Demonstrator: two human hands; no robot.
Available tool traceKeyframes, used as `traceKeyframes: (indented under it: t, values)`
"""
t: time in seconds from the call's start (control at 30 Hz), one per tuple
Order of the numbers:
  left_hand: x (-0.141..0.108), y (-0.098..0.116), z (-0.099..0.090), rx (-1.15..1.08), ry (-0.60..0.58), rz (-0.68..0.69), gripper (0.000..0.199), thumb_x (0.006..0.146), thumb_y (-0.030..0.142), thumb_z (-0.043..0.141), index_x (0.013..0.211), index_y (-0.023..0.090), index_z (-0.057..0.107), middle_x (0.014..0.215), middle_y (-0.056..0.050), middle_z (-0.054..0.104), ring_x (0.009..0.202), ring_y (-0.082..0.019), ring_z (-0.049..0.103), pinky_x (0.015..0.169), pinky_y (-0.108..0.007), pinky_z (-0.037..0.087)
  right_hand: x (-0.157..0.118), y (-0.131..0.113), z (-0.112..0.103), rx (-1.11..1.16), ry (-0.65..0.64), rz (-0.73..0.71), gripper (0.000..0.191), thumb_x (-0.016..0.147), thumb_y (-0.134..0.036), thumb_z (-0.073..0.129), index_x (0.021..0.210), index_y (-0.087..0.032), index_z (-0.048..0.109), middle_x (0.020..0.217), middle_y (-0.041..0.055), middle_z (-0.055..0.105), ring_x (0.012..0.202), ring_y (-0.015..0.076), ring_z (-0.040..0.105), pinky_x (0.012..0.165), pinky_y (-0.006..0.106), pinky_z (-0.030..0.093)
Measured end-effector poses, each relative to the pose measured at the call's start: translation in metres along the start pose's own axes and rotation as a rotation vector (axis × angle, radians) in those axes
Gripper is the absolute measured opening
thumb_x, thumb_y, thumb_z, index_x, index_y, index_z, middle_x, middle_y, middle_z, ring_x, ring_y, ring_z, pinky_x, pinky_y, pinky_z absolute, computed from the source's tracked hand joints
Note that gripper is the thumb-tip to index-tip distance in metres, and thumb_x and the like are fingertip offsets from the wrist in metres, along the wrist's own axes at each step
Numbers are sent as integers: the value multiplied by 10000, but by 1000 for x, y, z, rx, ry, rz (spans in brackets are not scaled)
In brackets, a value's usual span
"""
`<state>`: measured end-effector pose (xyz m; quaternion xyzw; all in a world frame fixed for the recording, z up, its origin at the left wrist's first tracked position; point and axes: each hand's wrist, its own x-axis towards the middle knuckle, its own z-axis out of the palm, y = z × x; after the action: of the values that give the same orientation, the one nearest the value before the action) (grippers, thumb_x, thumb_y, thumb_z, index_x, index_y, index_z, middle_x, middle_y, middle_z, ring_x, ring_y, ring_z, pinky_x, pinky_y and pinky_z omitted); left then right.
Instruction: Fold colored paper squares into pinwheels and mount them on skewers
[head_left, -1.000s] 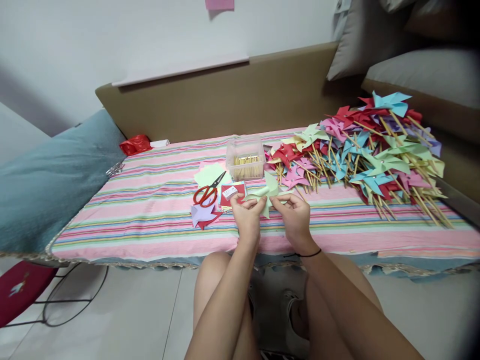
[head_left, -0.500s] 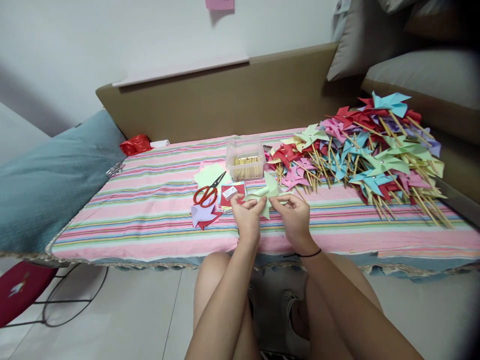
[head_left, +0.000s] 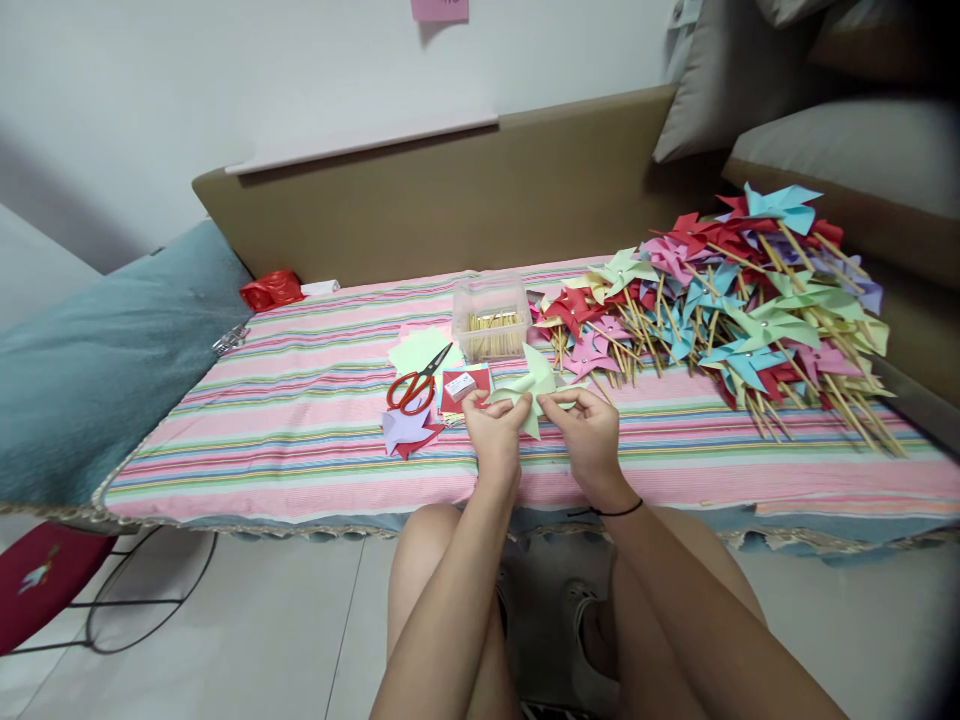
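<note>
A pale green paper pinwheel (head_left: 540,372) is held up between both hands, its blades spread out. My left hand (head_left: 495,430) pinches it from the left with thumb and fingers. From the right, my right hand (head_left: 589,430) pinches it near the middle; whether a stick or pin is between the fingers cannot be made out. Just left of my hands lie red-handled scissors (head_left: 421,382), a small white box (head_left: 459,386) on red paper, and a lilac cut paper piece (head_left: 405,428). Behind the pinwheel stands a clear plastic box (head_left: 489,290) with thin wooden sticks (head_left: 495,335).
A large heap of finished pinwheels (head_left: 720,310) on sticks covers the right side of the striped cloth (head_left: 300,400). A red plastic bag (head_left: 271,290) and metal clips (head_left: 230,340) lie at the left by a blue cushion (head_left: 112,370). Light green paper sheets (head_left: 420,350) lie beneath the scissors.
Very little differs. Both hands keep their pinch on the pale green pinwheel, and its upper blade has tilted slightly to the left.
</note>
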<state>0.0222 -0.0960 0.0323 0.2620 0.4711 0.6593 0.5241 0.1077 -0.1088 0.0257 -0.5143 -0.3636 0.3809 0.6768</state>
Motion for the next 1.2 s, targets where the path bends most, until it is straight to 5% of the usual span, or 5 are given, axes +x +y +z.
traceKeyframes:
  t: [0.23,0.43,0.83,1.07,1.2]
  values:
    - [5,-3,0,-158,42,-113,579,485,162,817,948,162,470,672,14,632,566,-128,622,593,-259,469,0,1,5,228,-23,12,553,574,-262,786,977,-245,409,806,6,704,732,171,693,678,311,565]
    - [2,-5,2,-176,2,-119,582,469,170,832,928,161,474,672,12,640,577,-129,625,591,-258,470,5,5,6,318,-3,135,762,521,-244,809,1120,-239,339,810,7,708,752,196,703,740,369,569]
    - [0,-10,0,-53,3,-93,687,487,225,831,991,213,364,603,87,575,536,-103,590,598,-225,447,11,9,1,252,-7,117,735,523,-251,798,1113,-234,361,778,-24,680,674,167,681,645,315,567]
    - [6,15,-15,168,-255,-105,635,495,146,818,993,200,427,776,-18,692,702,-150,666,761,-301,479,25,6,-15,164,-87,251,792,431,-251,832,1084,-228,384,630,-68,650,547,169,640,528,301,538]
    - [11,17,-24,247,-393,-142,650,464,132,832,959,205,417,675,-1,681,612,-154,649,660,-275,481,24,6,-20,90,-232,295,784,405,-219,843,1060,-222,413,700,-44,672,588,158,644,539,268,520]
